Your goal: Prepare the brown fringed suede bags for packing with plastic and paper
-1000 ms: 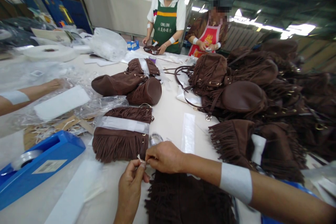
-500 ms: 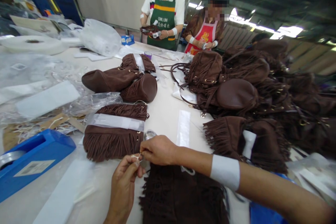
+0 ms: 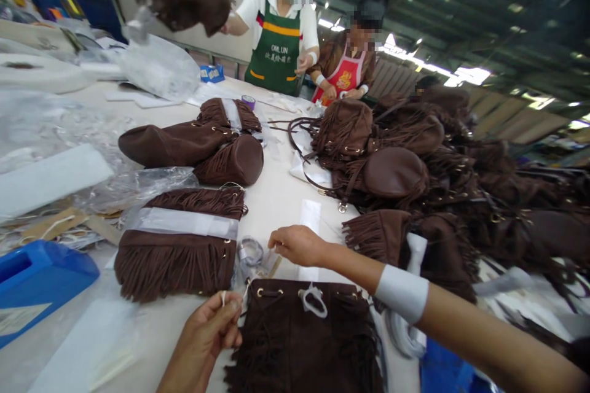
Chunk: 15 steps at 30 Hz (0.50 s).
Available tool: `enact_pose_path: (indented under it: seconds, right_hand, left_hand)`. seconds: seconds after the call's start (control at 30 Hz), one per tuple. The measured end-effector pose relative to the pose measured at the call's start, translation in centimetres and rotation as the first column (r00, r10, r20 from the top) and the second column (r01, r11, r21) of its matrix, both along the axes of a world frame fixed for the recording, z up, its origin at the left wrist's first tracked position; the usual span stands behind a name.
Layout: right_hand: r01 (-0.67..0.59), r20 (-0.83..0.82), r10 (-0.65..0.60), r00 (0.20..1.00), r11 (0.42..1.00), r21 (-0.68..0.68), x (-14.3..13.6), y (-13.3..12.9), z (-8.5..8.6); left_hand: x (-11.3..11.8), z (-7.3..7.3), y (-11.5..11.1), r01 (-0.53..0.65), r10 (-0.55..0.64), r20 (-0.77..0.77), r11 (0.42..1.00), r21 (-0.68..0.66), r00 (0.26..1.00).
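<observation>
Near the table's (image 3: 276, 206) front edge, the left hand (image 3: 209, 326) is pinching string (image 3: 246, 292) beside a bag (image 3: 308, 344); the right hand (image 3: 297, 245) is hovering, grip unclear.

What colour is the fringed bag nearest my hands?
Dark brown; the fringed bag shows best in the head view, the only one here.
</observation>
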State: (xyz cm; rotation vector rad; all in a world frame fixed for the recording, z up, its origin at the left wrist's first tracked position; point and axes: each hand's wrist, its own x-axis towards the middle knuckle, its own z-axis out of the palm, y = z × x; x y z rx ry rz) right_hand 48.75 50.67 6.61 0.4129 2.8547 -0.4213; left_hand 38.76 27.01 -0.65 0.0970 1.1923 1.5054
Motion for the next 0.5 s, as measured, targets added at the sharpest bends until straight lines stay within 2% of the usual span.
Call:
enact_pose_path:
  seconds: [0.17, 0.37, 0.5]
  right_hand:
    - [-0.044, 0.062, 0.042, 0.997, 0.999, 0.022, 1.3, -0.1, -1.9]
    - [-0.059, 0.026, 0.058, 0.998, 0.997, 0.047, 1.3, -0.4, -2.8]
    - [-0.048, 0.008, 0.048, 0.999, 0.995, 0.086, 1.8, -0.2, -2.9]
  left_hand:
    - [-0.6, 0.3, -0.3, -0.041, 0.041, -0.007, 0.999, -0.009, 0.999]
    - [-0.6, 1.4, 0.0, -0.198, 0.196, -0.104, 0.980, -0.011, 0.975]
    - [-0.3, 0.6, 0.4, -0.201, 0.191, -0.201, 0.979, -0.032, 0.961]
